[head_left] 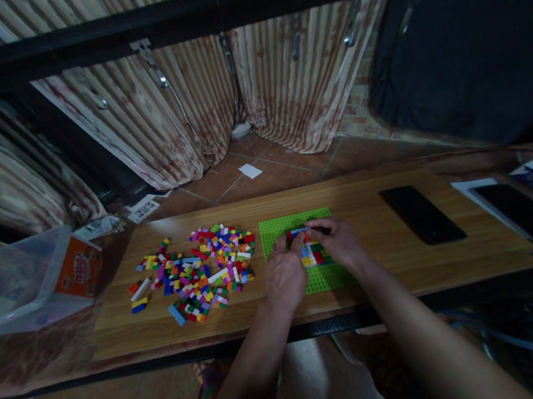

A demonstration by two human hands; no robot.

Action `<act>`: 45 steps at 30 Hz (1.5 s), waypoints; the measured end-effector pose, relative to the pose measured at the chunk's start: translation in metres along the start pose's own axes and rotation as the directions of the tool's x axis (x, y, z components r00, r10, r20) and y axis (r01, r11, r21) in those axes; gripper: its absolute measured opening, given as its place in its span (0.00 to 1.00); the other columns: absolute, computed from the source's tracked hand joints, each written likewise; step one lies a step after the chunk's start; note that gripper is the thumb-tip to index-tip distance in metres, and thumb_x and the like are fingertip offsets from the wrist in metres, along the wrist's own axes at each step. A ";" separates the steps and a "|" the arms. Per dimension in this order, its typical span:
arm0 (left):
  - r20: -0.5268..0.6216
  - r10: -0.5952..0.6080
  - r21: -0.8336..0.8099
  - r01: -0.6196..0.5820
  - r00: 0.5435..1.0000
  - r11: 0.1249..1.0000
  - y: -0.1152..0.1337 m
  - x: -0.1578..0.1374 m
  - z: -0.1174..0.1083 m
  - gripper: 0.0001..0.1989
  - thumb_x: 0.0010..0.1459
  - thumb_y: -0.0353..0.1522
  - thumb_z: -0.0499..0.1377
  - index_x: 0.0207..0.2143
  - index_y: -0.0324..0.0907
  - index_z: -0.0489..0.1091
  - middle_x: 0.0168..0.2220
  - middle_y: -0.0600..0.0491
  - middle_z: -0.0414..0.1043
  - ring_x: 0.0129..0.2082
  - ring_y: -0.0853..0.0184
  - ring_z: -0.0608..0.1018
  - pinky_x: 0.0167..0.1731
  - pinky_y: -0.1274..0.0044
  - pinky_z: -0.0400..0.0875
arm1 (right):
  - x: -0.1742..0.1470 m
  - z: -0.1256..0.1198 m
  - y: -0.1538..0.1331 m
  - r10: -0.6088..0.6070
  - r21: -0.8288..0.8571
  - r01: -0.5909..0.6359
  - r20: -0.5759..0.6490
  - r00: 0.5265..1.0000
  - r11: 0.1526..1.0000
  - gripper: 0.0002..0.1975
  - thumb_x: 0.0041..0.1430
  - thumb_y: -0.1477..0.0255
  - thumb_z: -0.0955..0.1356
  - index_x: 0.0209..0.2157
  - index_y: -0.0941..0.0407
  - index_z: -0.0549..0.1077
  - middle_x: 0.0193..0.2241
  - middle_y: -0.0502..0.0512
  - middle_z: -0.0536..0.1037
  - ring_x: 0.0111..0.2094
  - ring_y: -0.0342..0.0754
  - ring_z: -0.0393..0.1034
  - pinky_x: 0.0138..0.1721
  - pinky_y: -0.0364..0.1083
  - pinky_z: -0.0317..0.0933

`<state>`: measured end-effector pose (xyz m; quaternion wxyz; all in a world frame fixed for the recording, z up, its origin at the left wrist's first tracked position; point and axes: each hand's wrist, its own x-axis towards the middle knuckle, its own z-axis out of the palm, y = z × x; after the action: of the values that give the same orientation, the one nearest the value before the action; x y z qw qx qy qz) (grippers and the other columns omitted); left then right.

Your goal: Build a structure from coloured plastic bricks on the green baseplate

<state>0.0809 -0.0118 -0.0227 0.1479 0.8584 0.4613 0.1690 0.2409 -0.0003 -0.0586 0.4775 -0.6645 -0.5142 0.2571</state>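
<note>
A green studded baseplate (328, 279) lies on the wooden board, with toy bricks (312, 256) in red, white, yellow, blue and green built up on its middle. My left hand (285, 272) rests over the plate's left part, fingers bent and closed at the far side of the bricks; what they grip is hidden. From the right, my right hand (340, 242) reaches in with thumb and forefinger pinched at the end of a blue toy brick (300, 230). That brick spans the gap between both hands' fingertips. The palms hide part of the built bricks.
Many loose bricks (208, 278) are spread on the board (260, 318) left of the plate. A clear plastic box (22, 285) with an orange label stands at far left. To the right lie a black phone-like slab (421, 214) and a dark tablet-like slab (529, 215) on white paper.
</note>
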 end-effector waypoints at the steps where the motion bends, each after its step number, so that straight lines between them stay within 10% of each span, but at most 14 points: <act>1: 0.004 -0.004 0.007 0.004 1.000 1.000 0.001 0.000 0.000 0.28 0.55 0.22 0.48 0.59 0.43 0.59 0.51 0.42 0.65 0.50 0.58 0.71 0.51 0.67 0.66 | 0.000 0.001 0.000 0.020 0.015 -0.020 -0.004 1.000 1.000 0.12 0.50 0.65 0.69 0.36 0.55 0.78 0.38 0.56 0.79 0.40 0.50 0.73 0.46 0.52 0.64; 13: -0.021 -0.061 0.010 0.062 0.998 0.998 0.010 -0.004 0.003 0.27 0.56 0.24 0.49 0.58 0.43 0.60 0.48 0.44 0.67 0.47 0.58 0.72 0.49 0.66 0.67 | 0.003 -0.001 0.008 0.057 0.006 -0.057 0.017 0.998 0.998 0.15 0.48 0.62 0.70 0.35 0.55 0.78 0.35 0.56 0.81 0.35 0.53 0.74 0.41 0.54 0.66; 20: -0.181 -0.140 -0.227 0.097 0.973 0.969 -0.002 -0.005 -0.013 0.28 0.56 0.22 0.48 0.59 0.45 0.59 0.52 0.47 0.67 0.46 0.63 0.74 0.48 0.72 0.70 | -0.011 -0.010 -0.023 -0.256 -0.208 0.223 -0.148 0.955 0.952 0.15 0.55 0.61 0.66 0.39 0.55 0.77 0.38 0.60 0.78 0.41 0.55 0.71 0.44 0.55 0.63; 24: -0.420 -0.318 -0.408 0.136 0.850 0.903 -0.034 -0.001 -0.037 0.21 0.57 0.22 0.47 0.51 0.40 0.67 0.48 0.46 0.71 0.48 0.63 0.73 0.52 0.71 0.67 | -0.032 0.006 -0.055 -0.306 -0.098 0.305 -0.003 0.952 0.947 0.12 0.58 0.64 0.65 0.38 0.54 0.76 0.36 0.56 0.77 0.37 0.50 0.71 0.40 0.50 0.64; 32: -0.432 -0.670 -0.788 0.108 0.604 0.606 -0.095 -0.001 -0.054 0.14 0.56 0.27 0.52 0.43 0.36 0.71 0.38 0.47 0.76 0.38 0.66 0.78 0.39 0.75 0.72 | -0.071 0.067 -0.074 -0.420 -0.113 0.498 0.398 0.816 0.860 0.12 0.57 0.72 0.65 0.44 0.51 0.73 0.40 0.55 0.76 0.43 0.52 0.69 0.45 0.53 0.64; 45: -0.185 -0.515 -0.702 0.255 0.837 0.666 -0.093 -0.009 -0.051 0.09 0.53 0.28 0.55 0.35 0.39 0.75 0.28 0.53 0.75 0.32 0.68 0.76 0.37 0.76 0.70 | -0.061 0.090 -0.067 -0.405 -0.238 0.507 0.373 0.835 0.828 0.12 0.61 0.75 0.59 0.37 0.53 0.73 0.35 0.56 0.76 0.40 0.52 0.70 0.44 0.51 0.63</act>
<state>-0.0147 0.0353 -0.0162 0.3805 0.5843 0.5658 0.4400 0.1157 -0.0229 -0.0446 0.3227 -0.5419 -0.7623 0.1451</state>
